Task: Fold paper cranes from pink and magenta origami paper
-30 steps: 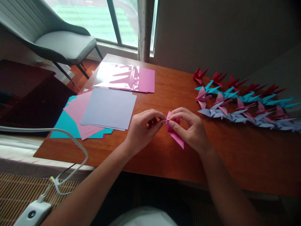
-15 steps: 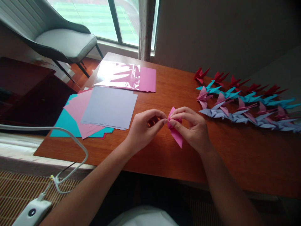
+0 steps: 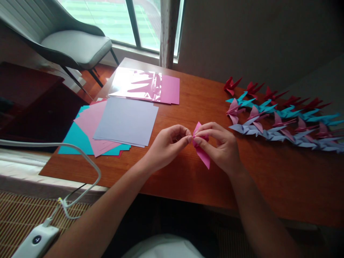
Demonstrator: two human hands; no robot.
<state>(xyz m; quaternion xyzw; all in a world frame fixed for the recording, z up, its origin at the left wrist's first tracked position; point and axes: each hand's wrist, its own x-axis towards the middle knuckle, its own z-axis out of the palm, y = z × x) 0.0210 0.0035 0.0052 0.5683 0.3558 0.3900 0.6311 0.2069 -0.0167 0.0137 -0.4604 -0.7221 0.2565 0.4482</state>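
Observation:
A bright pink folded paper crane is held above the front part of the table, its wings pointing toward and away from me. My right hand is closed on its body, thumb and fingers pinching from the right. From the left, my left hand pinches at the crane's left end with thumb and forefinger pressed together. The fingertips hide the small part gripped there. Several finished paper cranes in red, turquoise, light pink and lavender stand in rows to the right.
Lavender paper sheets overlap light pink sheets and turquoise sheets on the table's left. Behind them lies a clear packet with pink paper. A white cable loops past the table's left corner to a power bank.
The view has shifted slightly. Both hands keep nearly the same pinch on the pink crane, with no clear change in its shape.

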